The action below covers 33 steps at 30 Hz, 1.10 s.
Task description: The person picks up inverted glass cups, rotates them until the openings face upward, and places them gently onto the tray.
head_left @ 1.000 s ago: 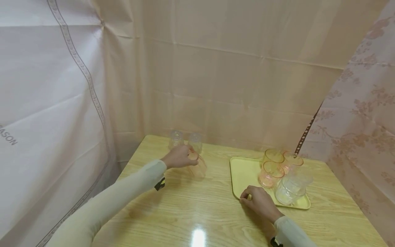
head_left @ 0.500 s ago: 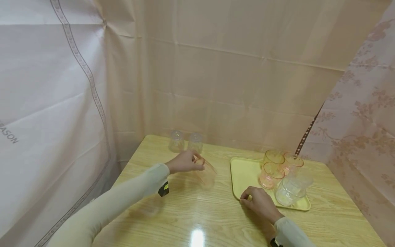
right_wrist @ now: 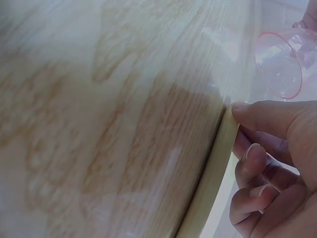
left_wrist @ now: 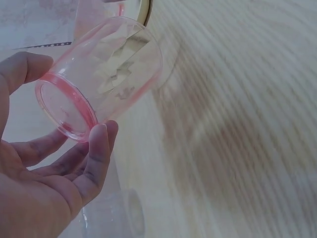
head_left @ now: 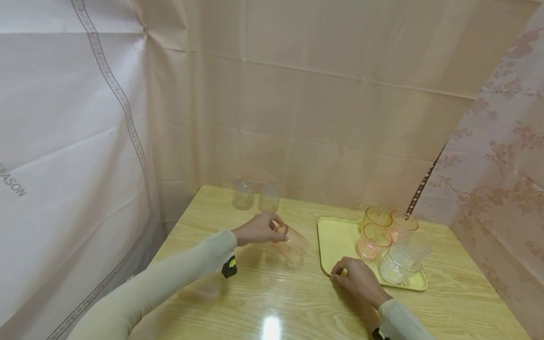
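My left hand (head_left: 260, 230) holds a clear pink-tinted tumbler (head_left: 296, 246) above the table. In the left wrist view the thumb and fingertips (left_wrist: 100, 141) pinch this tumbler (left_wrist: 119, 74) round its base, and it lies tilted with the mouth pointing away from the palm. My right hand (head_left: 361, 279) pinches the near left corner of a yellow tray (head_left: 337, 241). Seen from the right wrist, the thumb (right_wrist: 260, 113) presses on the tray rim (right_wrist: 213, 171) while the other fingers curl beside it. The pink tumbler's rim shows past that hand.
On the tray's right side stand a yellow tumbler (head_left: 377, 216), two pink-orange tumblers (head_left: 374, 243) and clear glassware (head_left: 397, 267). Two clear tumblers (head_left: 243, 196) stand upside down at the table's back left. Hanging cloth (head_left: 323, 118) borders the wooden table (head_left: 255, 293).
My left hand has carried the pink tumbler rightward and nearer, away from the two upside-down tumblers and toward the tray. The right hand and the tray keep their place.
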Each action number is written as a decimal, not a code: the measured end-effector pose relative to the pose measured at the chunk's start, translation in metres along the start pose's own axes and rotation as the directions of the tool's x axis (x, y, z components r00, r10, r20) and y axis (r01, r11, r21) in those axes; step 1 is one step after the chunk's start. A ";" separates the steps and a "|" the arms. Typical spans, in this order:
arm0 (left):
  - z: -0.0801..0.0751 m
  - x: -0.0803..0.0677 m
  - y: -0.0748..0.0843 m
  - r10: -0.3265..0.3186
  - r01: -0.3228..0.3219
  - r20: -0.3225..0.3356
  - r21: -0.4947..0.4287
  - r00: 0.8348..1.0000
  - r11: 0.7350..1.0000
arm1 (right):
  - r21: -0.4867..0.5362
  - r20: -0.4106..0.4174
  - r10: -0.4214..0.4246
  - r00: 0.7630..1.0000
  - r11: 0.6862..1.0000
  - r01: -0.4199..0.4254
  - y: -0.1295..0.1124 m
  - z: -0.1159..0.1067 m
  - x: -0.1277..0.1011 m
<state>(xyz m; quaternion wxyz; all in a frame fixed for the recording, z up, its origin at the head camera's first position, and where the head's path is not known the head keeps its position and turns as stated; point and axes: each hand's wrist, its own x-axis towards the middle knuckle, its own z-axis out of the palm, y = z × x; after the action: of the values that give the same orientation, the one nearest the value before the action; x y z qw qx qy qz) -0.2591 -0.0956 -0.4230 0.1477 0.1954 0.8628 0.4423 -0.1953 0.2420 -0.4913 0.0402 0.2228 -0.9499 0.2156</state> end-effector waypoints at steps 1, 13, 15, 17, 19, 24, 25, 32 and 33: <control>0.001 0.000 0.000 -0.006 0.006 0.008 -0.010 1.000 1.000 | 0.002 0.002 0.003 1.000 1.000 -0.003 0.000 0.000 0.000; 0.014 -0.002 0.000 -0.022 0.025 0.026 -0.128 0.999 0.992 | 0.053 0.001 0.053 0.999 0.997 -0.053 -0.005 0.004 0.002; 0.015 -0.002 0.000 -0.026 0.030 0.031 -0.144 0.999 0.989 | 0.086 0.005 0.064 0.998 0.994 -0.064 -0.007 0.004 0.003; 0.016 -0.003 -0.001 -0.033 0.039 0.040 -0.158 0.999 0.987 | 0.133 0.015 0.084 0.996 0.987 -0.086 -0.010 0.003 0.004; 0.017 -0.003 -0.001 -0.036 0.043 0.046 -0.170 0.998 0.985 | 0.185 0.026 0.111 0.994 0.976 -0.114 -0.013 0.002 0.005; 0.019 -0.004 -0.002 -0.030 0.041 0.054 -0.209 0.998 0.977 | 0.313 0.071 0.171 0.983 0.932 -0.185 -0.021 -0.004 0.007; 0.019 -0.004 -0.002 -0.030 0.042 0.056 -0.217 0.998 0.975 | 0.344 0.083 0.172 0.982 0.920 -0.190 -0.022 -0.006 0.008; 0.022 -0.005 -0.001 -0.028 0.044 0.065 -0.251 0.997 0.967 | 0.573 0.216 0.213 0.953 0.763 -0.300 -0.033 -0.013 0.010; 0.023 -0.005 -0.001 -0.028 0.045 0.067 -0.257 0.997 0.965 | 0.599 0.233 0.221 0.947 0.735 -0.319 -0.035 -0.013 0.010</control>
<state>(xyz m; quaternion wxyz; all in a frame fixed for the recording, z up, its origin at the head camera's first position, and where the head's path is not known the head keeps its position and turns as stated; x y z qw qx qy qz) -0.2452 -0.0824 -0.4367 0.2069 0.1722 0.7963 0.5418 -0.1895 0.2156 -0.4641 -0.1382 0.0982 -0.8452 0.5068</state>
